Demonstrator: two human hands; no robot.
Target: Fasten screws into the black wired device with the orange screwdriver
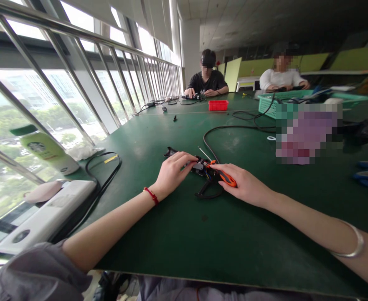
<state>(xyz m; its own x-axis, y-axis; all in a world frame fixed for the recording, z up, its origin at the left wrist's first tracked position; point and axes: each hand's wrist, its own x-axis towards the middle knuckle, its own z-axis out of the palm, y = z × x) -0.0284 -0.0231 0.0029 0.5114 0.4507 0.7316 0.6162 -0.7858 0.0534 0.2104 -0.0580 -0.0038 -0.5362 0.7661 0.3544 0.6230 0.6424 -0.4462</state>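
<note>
Wires (pixel 207 173) are showing inside the black device (pixel 199 169), which is lying on the green table (pixel 158 238) between my hands. My left hand (pixel 175 169) is resting on it with its fingers drawn close together; whether they are pinching a part or merely steadying it, I cannot tell. My right hand (pixel 248 184) is gripping the orange-and-black screwdriver (pixel 229 179) by its handle, thumb on one side and fingers on the other, and the shaft is pointing away from me without visibly sitting in a screw.

I am judging the work to be about midway. The opening seems done, since inner parts and wiring are lying bare. The closing is looking undone, since nothing is covering them. Near the device a curved black piece (pixel 202 195) is lying, but whether it is attached is not showing clearly. A black cable (pixel 223 126) is trailing off beyond.
</note>
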